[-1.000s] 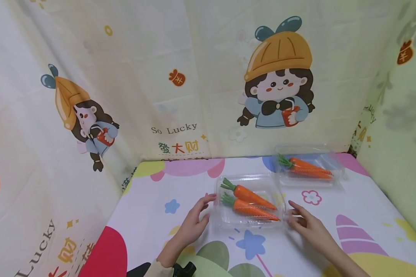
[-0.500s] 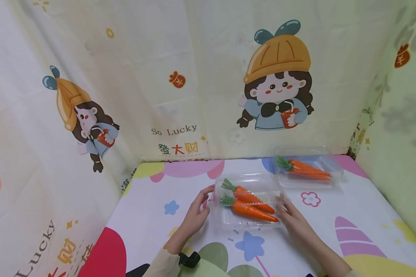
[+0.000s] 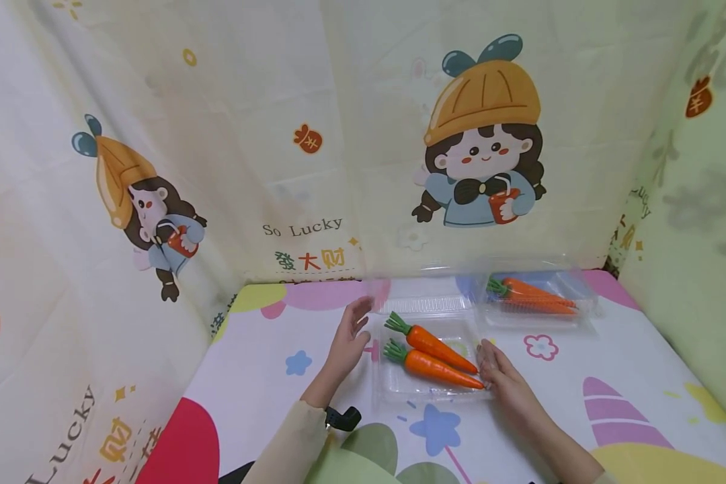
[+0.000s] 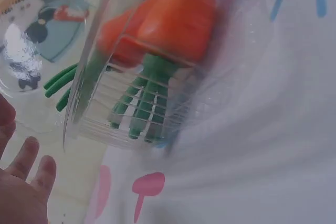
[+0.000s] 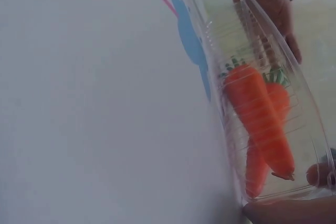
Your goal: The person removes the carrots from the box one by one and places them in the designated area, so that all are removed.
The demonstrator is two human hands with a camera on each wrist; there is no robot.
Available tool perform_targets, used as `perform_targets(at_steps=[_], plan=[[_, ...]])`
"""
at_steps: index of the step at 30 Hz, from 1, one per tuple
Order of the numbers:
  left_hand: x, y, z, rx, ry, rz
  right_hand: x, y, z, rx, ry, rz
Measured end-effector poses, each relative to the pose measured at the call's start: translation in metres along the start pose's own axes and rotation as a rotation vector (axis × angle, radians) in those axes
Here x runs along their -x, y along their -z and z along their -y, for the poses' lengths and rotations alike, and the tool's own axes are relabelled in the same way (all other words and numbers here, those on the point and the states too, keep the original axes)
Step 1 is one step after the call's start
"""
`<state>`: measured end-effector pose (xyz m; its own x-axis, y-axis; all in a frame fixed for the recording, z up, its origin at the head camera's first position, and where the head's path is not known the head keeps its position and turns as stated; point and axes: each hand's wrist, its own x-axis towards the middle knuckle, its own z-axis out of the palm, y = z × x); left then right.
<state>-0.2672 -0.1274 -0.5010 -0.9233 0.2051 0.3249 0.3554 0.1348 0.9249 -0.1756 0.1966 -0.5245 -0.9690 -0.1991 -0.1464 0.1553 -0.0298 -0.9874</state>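
A clear plastic clamshell box (image 3: pixel 378 393) sits on the table with its lid (image 3: pixel 426 304) swung up and back. Inside lie two orange toy carrots (image 3: pixel 437 366), green tops to the left. My right hand (image 3: pixel 511 386) holds the box's right wall; in the right wrist view a fingertip (image 5: pixel 319 174) shows at the box's end. My left hand (image 3: pixel 347 343) is raised beside the lid's left edge, its fingers (image 4: pixel 23 158) loosely extended in the left wrist view. Whether they touch the lid I cannot tell.
A second clear box (image 3: pixel 583 309), with carrots (image 3: pixel 535 296) inside, stands behind and to the right. Printed cloth walls (image 3: pixel 339 181) enclose the patterned tabletop (image 3: pixel 266 376) at the back and sides.
The lid has swung up and away from the carrots. My left hand has risen and moved farther back with it. My right hand has come in from the right onto the box's wall.
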Motion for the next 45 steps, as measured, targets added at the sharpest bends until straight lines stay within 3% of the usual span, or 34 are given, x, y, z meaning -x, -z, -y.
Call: perform_targets(at_steps=[6,13,19,26,34,45], plan=[[-0.012,-0.002,0.004,0.131,0.082,0.018,0.008,-0.004,0.004,0.015,-0.092,-0.019],[-0.013,-0.003,0.014,0.227,0.134,0.058,0.022,-0.008,0.006,-0.004,-0.175,-0.036],[-0.009,-0.005,0.022,0.228,0.221,0.056,0.031,-0.009,0.007,-0.013,-0.192,-0.017],[-0.006,-0.008,0.027,0.228,0.269,0.073,0.034,-0.009,0.007,-0.004,-0.195,-0.029],[-0.004,-0.006,0.033,0.361,0.376,0.105,0.035,-0.01,0.006,-0.013,-0.186,-0.033],[0.0,-0.003,0.03,0.329,0.378,0.152,0.036,-0.013,0.011,-0.001,-0.206,-0.014]])
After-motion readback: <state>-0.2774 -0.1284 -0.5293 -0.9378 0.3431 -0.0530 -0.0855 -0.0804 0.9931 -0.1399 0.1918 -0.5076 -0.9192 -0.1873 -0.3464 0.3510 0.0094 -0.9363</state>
